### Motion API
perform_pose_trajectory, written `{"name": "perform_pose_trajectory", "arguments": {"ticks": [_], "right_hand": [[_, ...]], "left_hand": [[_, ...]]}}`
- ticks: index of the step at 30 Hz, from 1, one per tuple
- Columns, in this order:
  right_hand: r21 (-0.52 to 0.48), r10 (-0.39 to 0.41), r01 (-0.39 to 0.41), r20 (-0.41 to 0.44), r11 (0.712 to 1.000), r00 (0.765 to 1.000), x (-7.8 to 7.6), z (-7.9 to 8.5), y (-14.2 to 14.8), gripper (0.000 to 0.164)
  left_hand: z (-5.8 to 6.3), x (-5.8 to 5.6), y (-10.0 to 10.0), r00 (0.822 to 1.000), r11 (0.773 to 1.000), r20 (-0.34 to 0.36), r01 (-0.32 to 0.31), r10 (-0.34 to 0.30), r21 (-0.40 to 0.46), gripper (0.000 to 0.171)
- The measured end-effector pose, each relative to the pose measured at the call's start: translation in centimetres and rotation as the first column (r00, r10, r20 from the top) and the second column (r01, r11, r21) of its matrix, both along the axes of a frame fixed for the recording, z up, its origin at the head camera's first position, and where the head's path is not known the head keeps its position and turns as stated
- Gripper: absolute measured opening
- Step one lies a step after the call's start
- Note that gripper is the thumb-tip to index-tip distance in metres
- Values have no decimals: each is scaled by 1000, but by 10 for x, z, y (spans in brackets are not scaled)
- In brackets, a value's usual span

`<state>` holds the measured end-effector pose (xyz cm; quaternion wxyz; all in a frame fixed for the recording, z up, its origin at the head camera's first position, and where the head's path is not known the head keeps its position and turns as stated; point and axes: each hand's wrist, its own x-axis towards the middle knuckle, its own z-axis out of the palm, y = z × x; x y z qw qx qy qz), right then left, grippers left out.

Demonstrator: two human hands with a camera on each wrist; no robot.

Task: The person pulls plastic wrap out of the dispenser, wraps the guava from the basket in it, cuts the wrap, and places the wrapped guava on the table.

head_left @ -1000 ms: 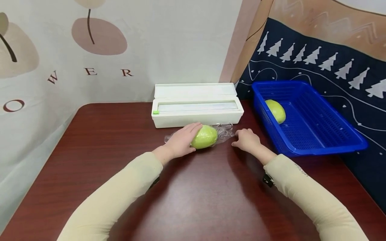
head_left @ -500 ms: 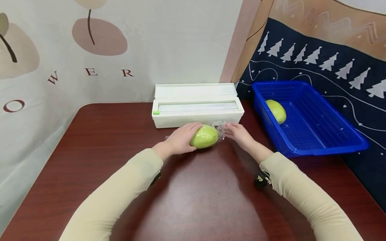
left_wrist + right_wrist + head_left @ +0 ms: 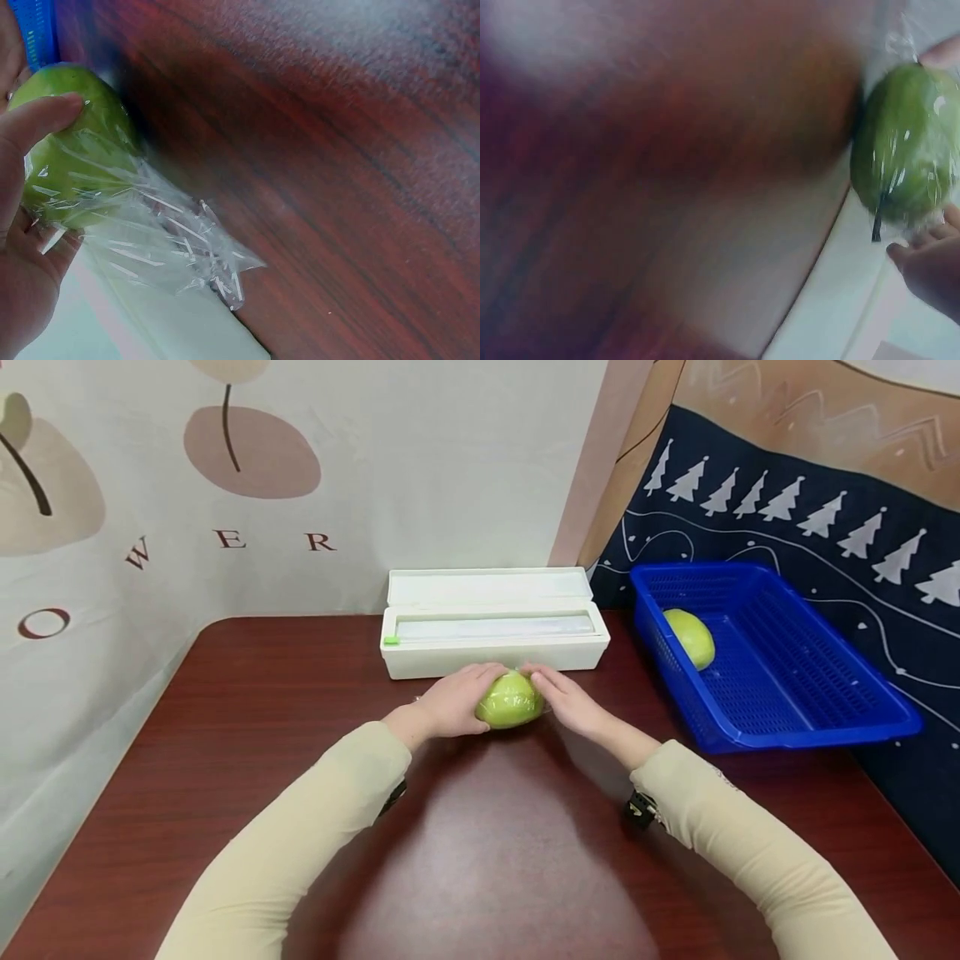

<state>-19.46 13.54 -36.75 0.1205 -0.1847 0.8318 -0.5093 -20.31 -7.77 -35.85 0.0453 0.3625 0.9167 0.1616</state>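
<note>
A green oval fruit (image 3: pixel 510 700) in clear cling film lies on the table, just in front of the white wrap box. My left hand (image 3: pixel 450 703) grips its left end, thumb in front and fingers behind. From that end a crumpled tail of cling film (image 3: pixel 184 232) sticks out over the tabletop in the left wrist view. At the fruit's right end is my right hand (image 3: pixel 573 703), its fingers extended against the film. The right wrist view shows the shiny film tight over the fruit (image 3: pixel 904 142).
Behind the fruit stands the white wrap box (image 3: pixel 495 656), lid up, with a green slider (image 3: pixel 391 641) at its left. A blue basket (image 3: pixel 817 742) on the right holds another green fruit (image 3: pixel 692 639). The dark red table (image 3: pixel 300 668) meets a cloth backdrop.
My right hand has moved left, from beyond the loose film to the fruit's right end. The film that stuck out on that side is now folded in. The left hand keeps its grip.
</note>
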Motion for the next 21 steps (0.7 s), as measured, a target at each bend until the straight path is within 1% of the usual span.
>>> {"name": "perform_pose_trajectory", "arguments": {"ticks": [2,4,6,7,8,9,10,11,12,14,15,16,17,18,19,21], "right_hand": [[-118,-24,26,23,993,999,-3,5,2,47],[-231,-56,64,39,971,998,-6,11,5,49],[-289,-94,107,57,951,994,-10,15,8,52],[-274,-110,124,63,954,992,-11,16,10,53],[-241,-119,133,75,961,990,-13,16,12,55],[-185,-114,128,83,974,990,-14,15,13,57],[-107,-94,103,85,989,992,-14,13,15,58],[-28,-51,54,88,998,995,-15,10,16,58],[49,7,-11,91,999,996,-14,7,16,58],[187,114,-125,70,974,991,-13,2,14,60],[243,157,-163,46,956,987,-13,0,13,63],[291,187,-185,21,939,982,-12,-2,11,68],[333,213,-198,-8,922,977,-11,-2,9,74],[374,225,-193,-45,907,973,-11,-3,7,81],[414,232,-178,-86,893,969,-11,-3,5,86],[463,247,-156,-142,872,959,-11,-2,2,92]], "left_hand": [[1,-1,0,1000,1000,11,2,-2,-1,80],[1,-1,0,1000,1000,14,7,-7,2,81],[1,-1,0,1000,1000,25,12,-12,10,81],[1,-2,0,1000,1000,27,14,-14,15,81],[1,-2,-1,999,1000,29,13,-13,18,81],[1,-2,-1,999,1000,33,9,-10,19,80],[1,-2,-2,999,1000,37,6,-7,19,80],[1,-2,-2,999,1000,44,2,-3,18,80],[1,-2,-2,999,1000,51,-1,0,15,80],[2,-1,-2,998,1000,58,-2,1,19,80],[2,-1,-2,998,1000,65,-4,3,20,80],[3,-1,-1,997,1000,71,-5,3,21,80],[3,-2,-1,997,1000,73,-4,3,24,80],[3,-2,-1,997,1000,76,-6,4,26,80],[2,-2,-1,997,1000,80,-10,7,30,81],[1,-2,-3,996,999,94,-17,13,39,83]]}}
